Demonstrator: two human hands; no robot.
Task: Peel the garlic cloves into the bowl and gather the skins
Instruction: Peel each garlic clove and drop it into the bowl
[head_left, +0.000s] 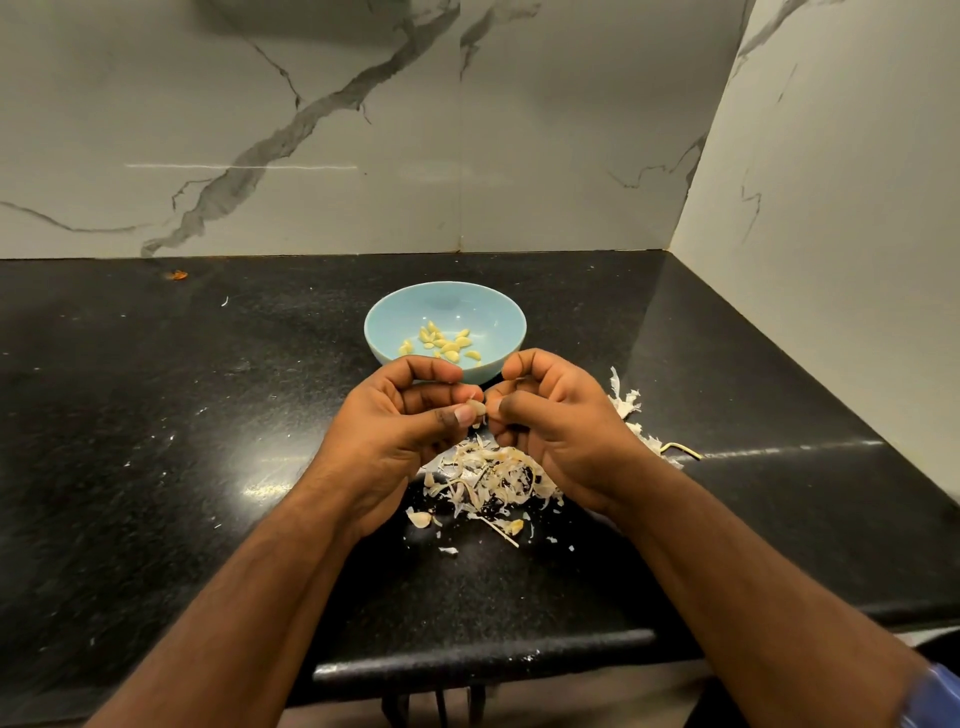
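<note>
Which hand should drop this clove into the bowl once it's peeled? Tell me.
Likely the left hand: its thumb and fingers pinch the garlic clove, and the blue bowl sits just beyond it. The right hand only picks at the skin.

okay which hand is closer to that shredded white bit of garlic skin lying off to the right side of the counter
Right. The right hand is just beside the white skin scrap, which pokes out behind its knuckles. The left hand is farther, across the garlic clove both pinch.

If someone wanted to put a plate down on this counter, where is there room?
Left of the bowl and left hand, the black counter is bare but for flecks. It is crowded below both hands, where the skins lie, and beside the right hand.
</note>
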